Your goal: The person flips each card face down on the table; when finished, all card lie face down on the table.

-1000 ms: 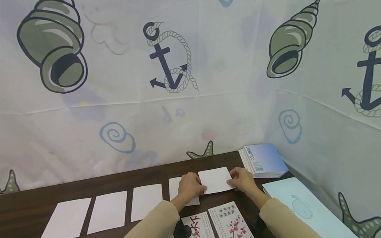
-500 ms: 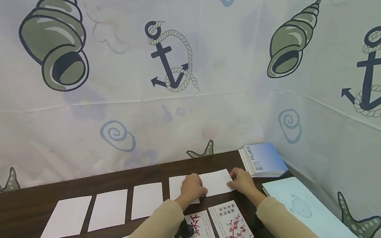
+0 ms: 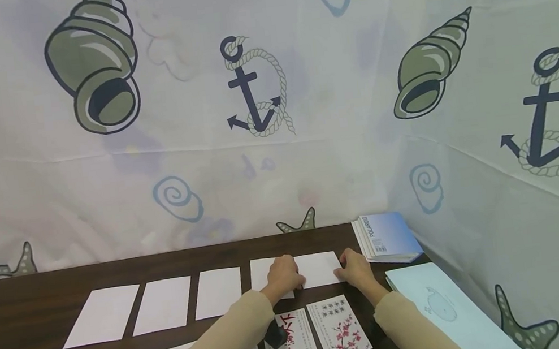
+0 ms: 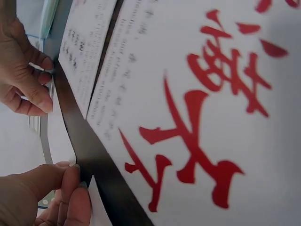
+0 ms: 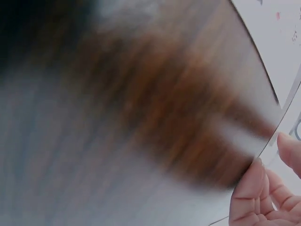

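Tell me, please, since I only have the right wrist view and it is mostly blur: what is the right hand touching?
Observer: The right hand holds the right edge of a blank white card on the dark table.
Operator: Is the other hand on it too?
Observer: Yes, the left hand grips its left edge.
Operator: Are there other cards nearby?
Observer: Four more blank cards lie in a row to the left, and printed cards with red characters and blossoms lie nearer the person.

Long beige sleeves (image 3: 225, 339), black wrist-worn cameras (image 3: 275, 337)
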Action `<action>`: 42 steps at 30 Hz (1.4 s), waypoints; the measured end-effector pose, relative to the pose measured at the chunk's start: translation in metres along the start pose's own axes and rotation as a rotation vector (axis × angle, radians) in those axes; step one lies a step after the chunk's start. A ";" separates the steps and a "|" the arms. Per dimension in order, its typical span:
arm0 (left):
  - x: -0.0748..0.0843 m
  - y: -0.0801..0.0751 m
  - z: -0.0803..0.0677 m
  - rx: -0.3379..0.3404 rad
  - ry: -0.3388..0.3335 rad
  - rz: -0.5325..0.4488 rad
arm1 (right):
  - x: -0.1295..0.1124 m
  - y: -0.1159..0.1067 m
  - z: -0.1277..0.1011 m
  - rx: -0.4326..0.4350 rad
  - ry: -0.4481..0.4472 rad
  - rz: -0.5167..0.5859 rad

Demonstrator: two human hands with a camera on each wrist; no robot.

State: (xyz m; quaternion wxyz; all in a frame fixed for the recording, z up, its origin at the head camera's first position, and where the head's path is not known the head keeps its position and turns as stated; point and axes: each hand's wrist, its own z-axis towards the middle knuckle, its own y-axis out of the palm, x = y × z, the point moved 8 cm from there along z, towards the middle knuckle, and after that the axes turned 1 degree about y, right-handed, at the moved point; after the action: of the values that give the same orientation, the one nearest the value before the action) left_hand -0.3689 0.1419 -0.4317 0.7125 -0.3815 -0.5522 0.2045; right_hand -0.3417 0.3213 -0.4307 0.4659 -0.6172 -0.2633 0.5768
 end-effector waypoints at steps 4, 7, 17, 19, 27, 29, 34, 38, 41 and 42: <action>-0.002 -0.005 -0.006 -0.024 -0.002 -0.078 | -0.010 -0.005 -0.007 0.035 -0.041 0.072; 0.001 -0.019 -0.007 -0.032 0.019 -0.192 | -0.028 -0.016 -0.010 0.086 -0.109 0.178; -0.044 -0.074 -0.053 -0.059 0.016 -0.450 | -0.105 0.024 -0.051 -0.131 -0.188 0.507; -0.061 -0.089 -0.069 -0.051 0.001 -0.461 | -0.129 0.034 -0.064 -0.181 -0.248 0.517; -0.134 -0.150 -0.146 0.016 -0.155 -0.346 | -0.213 0.077 -0.120 -0.403 -0.429 0.499; -0.148 -0.161 -0.163 0.029 -0.190 -0.295 | -0.223 0.084 -0.129 -0.428 -0.446 0.469; -0.171 -0.180 -0.195 0.065 -0.218 -0.138 | -0.239 0.097 -0.144 -0.465 -0.480 0.390; -0.182 -0.187 -0.208 0.077 -0.223 -0.047 | -0.249 0.104 -0.152 -0.474 -0.505 0.330; -0.188 -0.189 -0.216 0.077 -0.222 -0.012 | -0.256 0.110 -0.156 -0.475 -0.511 0.278; -0.189 -0.189 -0.219 0.080 -0.221 -0.002 | -0.258 0.112 -0.157 -0.471 -0.512 0.256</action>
State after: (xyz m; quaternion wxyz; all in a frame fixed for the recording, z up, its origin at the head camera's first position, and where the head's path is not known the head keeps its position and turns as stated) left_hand -0.2454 -0.1806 -0.4269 0.6623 -0.3275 -0.6190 0.2663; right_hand -0.2656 0.0083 -0.4246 0.1540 -0.5712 -0.4176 0.6896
